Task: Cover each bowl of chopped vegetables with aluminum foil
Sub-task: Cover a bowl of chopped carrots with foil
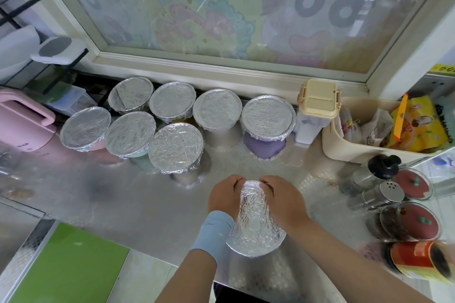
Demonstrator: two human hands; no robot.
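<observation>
- Seven covered bowls (176, 147) stand beyond the hands, and their wrapping hides whatever is inside.
- An eighth bowl (256, 241) sits on the counter (138, 204) directly beneath both hands; its foil (253, 206) conceals contents and sides alike.
- The left hand (225, 195) and right hand (283, 198) lie side by side, fingers curled over the far rim and gripping the foil; their fingertips are out of sight.
- Right of the right hand, a red-and-yellow jar (418, 259) is blurred and its label unreadable; the print on the yellow packets (418, 125) is too small to read.
</observation>
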